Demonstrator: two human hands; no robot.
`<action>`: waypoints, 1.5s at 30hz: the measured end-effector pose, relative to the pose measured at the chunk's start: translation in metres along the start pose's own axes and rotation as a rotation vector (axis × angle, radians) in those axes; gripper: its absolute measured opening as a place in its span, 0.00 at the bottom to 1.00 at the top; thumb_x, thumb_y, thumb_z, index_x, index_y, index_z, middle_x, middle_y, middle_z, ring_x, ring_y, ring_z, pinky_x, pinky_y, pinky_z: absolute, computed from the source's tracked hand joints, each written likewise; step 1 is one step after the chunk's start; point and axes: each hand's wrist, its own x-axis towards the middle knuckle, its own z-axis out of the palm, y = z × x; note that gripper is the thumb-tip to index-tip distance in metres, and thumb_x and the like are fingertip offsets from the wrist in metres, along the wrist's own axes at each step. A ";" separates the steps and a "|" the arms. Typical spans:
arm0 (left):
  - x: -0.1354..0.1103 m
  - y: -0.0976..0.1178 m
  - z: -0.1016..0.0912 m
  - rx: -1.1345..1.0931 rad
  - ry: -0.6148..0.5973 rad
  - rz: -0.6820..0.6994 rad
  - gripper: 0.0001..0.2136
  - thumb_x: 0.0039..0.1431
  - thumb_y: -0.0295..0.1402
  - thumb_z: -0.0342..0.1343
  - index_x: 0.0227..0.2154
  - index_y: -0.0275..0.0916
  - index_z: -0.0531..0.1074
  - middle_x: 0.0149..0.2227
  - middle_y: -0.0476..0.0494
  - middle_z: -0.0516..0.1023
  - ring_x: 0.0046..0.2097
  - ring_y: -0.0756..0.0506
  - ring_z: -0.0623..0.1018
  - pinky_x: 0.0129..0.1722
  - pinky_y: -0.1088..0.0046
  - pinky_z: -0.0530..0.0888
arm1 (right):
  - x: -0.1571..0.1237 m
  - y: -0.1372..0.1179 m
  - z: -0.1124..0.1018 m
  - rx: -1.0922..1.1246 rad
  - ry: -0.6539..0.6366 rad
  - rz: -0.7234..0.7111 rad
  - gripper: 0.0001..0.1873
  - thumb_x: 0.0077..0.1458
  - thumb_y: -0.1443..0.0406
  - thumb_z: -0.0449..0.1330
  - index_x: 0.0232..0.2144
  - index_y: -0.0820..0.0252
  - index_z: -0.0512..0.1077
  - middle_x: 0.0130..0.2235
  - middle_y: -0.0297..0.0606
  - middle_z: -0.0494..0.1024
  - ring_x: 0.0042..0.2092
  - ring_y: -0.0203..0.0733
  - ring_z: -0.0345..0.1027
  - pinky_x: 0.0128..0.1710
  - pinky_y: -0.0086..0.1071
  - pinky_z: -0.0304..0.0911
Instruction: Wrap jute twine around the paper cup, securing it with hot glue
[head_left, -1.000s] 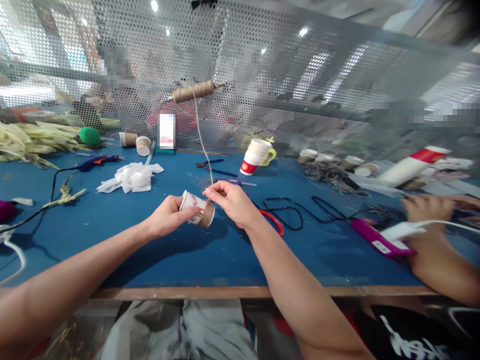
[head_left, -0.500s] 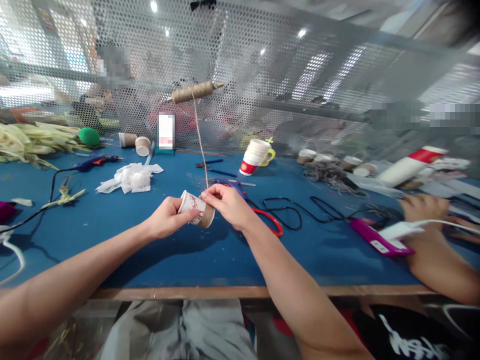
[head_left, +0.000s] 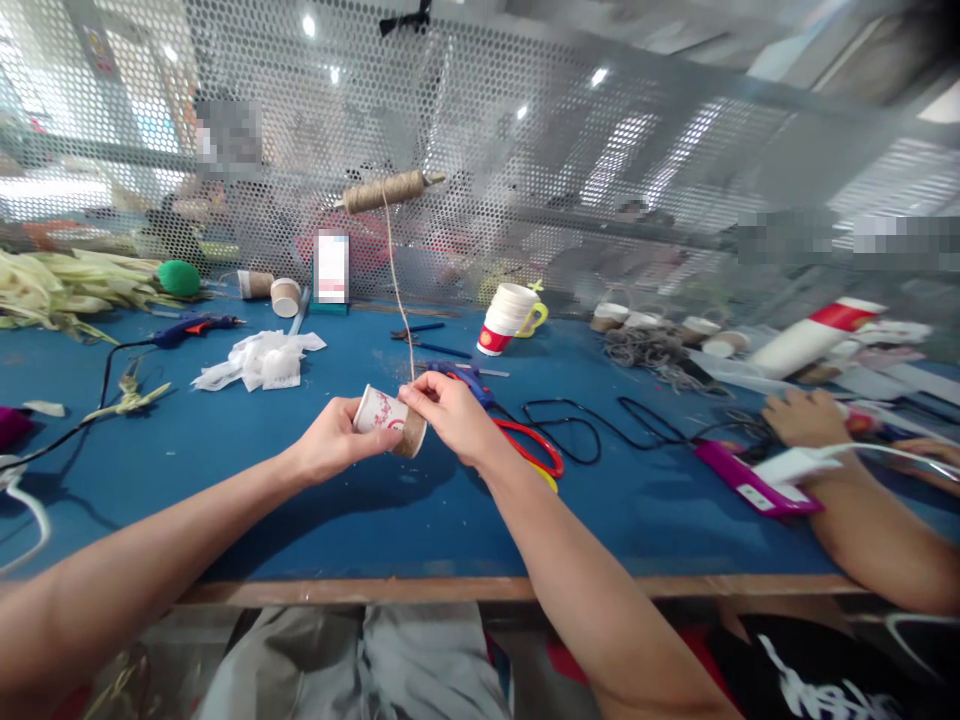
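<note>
Head view: the left hand [head_left: 334, 436] has its grip around a paper cup [head_left: 380, 410]; the right hand [head_left: 451, 412] pinches twine [head_left: 395, 285]. Squeezing could dent the cup; slack could loosen its band [head_left: 409, 440].

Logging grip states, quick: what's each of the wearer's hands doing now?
Left hand: closed, holding the paper cup.
Right hand: closed, pinching the twine at the cup.

Bench [head_left: 645, 540]: blue top, brown front edge [head_left: 375, 592]. Behind it stands a grey perforated metal screen [head_left: 491, 150], blurred toward the right. Small white lights [head_left: 598, 76] glow high up; upper left brightest. Room beyond the holes indistinct.
</note>
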 end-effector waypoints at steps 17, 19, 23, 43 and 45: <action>0.010 0.004 -0.015 -0.039 0.050 0.051 0.16 0.41 0.41 0.60 0.28 0.31 0.73 0.25 0.46 0.75 0.27 0.50 0.71 0.30 0.75 0.67 | 0.000 -0.011 -0.013 0.245 -0.207 0.101 0.13 0.47 0.59 0.59 0.35 0.61 0.69 0.34 0.38 0.74 0.33 0.37 0.68 0.33 0.33 0.66; 0.015 0.008 -0.016 -0.234 0.049 -0.061 0.16 0.38 0.40 0.62 0.28 0.31 0.73 0.26 0.44 0.76 0.28 0.48 0.73 0.31 0.73 0.68 | 0.002 -0.011 -0.009 0.126 -0.153 0.042 0.13 0.47 0.61 0.59 0.35 0.62 0.69 0.35 0.39 0.75 0.33 0.36 0.68 0.34 0.33 0.65; 0.024 0.015 -0.015 -0.302 0.040 -0.142 0.13 0.37 0.37 0.63 0.24 0.32 0.73 0.24 0.44 0.76 0.26 0.50 0.74 0.28 0.74 0.68 | 0.004 -0.006 -0.004 0.023 -0.098 -0.035 0.14 0.49 0.60 0.57 0.37 0.62 0.69 0.37 0.40 0.75 0.33 0.36 0.68 0.34 0.33 0.64; 0.033 -0.013 -0.022 -0.011 0.208 -0.073 0.15 0.38 0.42 0.60 0.21 0.32 0.72 0.16 0.50 0.70 0.19 0.54 0.67 0.20 0.78 0.60 | 0.003 0.012 0.015 -0.147 -0.056 -0.218 0.15 0.48 0.60 0.57 0.37 0.63 0.69 0.37 0.41 0.75 0.36 0.38 0.68 0.38 0.34 0.62; 0.031 -0.014 -0.022 0.000 0.222 -0.059 0.13 0.38 0.40 0.60 0.20 0.32 0.71 0.16 0.51 0.70 0.20 0.53 0.67 0.21 0.78 0.61 | 0.002 0.012 0.017 -0.132 -0.068 -0.220 0.16 0.48 0.59 0.58 0.38 0.63 0.68 0.37 0.41 0.75 0.36 0.37 0.68 0.38 0.33 0.63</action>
